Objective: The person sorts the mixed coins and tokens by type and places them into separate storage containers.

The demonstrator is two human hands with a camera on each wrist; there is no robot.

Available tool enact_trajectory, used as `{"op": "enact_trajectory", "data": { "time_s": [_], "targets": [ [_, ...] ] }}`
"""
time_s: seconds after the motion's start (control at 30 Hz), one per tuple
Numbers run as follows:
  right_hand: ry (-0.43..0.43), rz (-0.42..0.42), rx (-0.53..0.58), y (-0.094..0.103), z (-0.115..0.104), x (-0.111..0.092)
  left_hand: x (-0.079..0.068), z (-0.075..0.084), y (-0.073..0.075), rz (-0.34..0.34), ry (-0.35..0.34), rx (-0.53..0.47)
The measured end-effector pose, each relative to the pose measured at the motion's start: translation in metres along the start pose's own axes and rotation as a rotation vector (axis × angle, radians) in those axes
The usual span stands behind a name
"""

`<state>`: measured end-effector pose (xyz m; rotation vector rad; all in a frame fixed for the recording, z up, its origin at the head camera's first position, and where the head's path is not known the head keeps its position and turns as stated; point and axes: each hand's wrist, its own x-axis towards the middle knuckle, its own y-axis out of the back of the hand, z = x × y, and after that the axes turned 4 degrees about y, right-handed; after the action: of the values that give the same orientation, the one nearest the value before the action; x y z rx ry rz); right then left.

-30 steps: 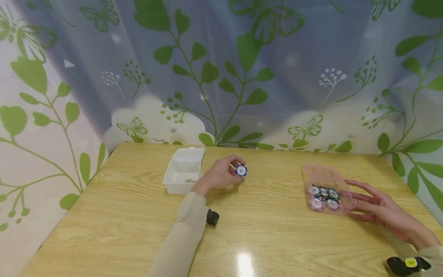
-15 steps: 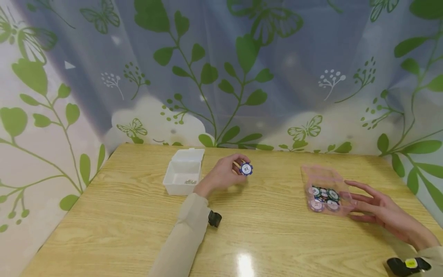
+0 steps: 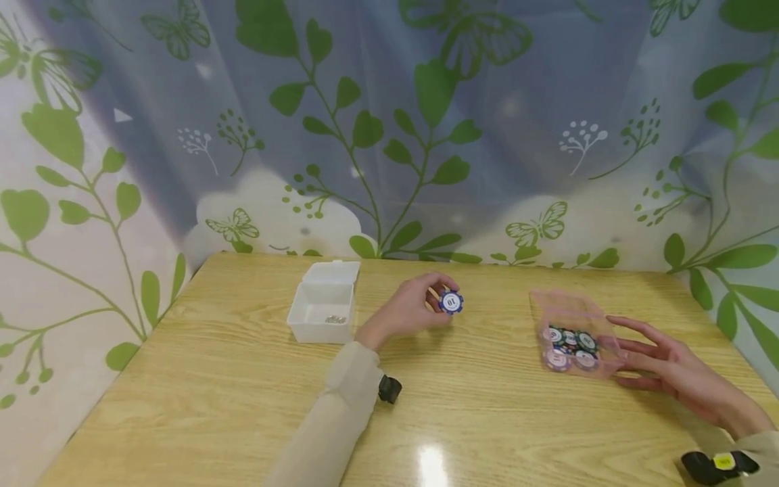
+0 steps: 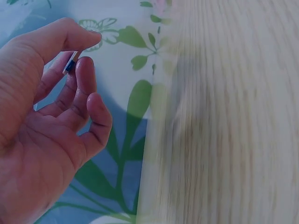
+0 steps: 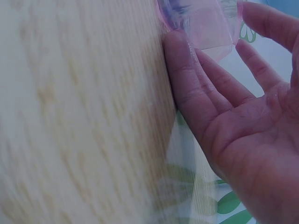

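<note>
Between thumb and fingers, my left hand [image 3: 406, 312] pinches a blue and white poker chip [image 3: 451, 302] marked 10, held above the wooden table. The left wrist view shows this poker chip [image 4: 71, 63] edge-on, partly hidden by the fingers. Over on the right, a translucent pink box [image 3: 569, 306] has its lid raised at the back and holds several poker chips [image 3: 570, 341], green, black and pale purple. My right hand [image 3: 681, 372] rests its extended fingers against the right side of that pink box [image 5: 205, 23].
Left of my left hand stands a white box [image 3: 306, 331] with its lid tipped back. A few small silvery pieces [image 3: 335, 319] lie inside it. A leaf-patterned curtain [image 3: 389, 135] rises behind the back edge of the wooden table [image 3: 487, 406].
The left hand has moved a short way to the right, carrying the poker chip toward the pink box. My right hand and both boxes have stayed in place.
</note>
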<state>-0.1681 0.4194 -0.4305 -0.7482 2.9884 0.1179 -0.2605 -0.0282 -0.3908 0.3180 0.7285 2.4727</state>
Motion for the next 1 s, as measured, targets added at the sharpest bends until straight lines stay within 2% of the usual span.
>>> {"op": "enact_trajectory", "data": {
  "time_s": [0.33, 0.53, 1.0],
  "targets": [
    [-0.014, 0.009, 0.005, 0.001, 0.000, 0.000, 0.006, 0.009, -0.015, -0.034, -0.035, -0.006],
    [-0.005, -0.019, 0.016, 0.002, -0.001, 0.000, 0.011, 0.013, -0.025, -0.055, -0.059, -0.014],
    [-0.004, -0.004, 0.011, 0.002, -0.001, 0.000, 0.017, 0.028, -0.042, -0.083, -0.070, -0.006]
  ]
}}
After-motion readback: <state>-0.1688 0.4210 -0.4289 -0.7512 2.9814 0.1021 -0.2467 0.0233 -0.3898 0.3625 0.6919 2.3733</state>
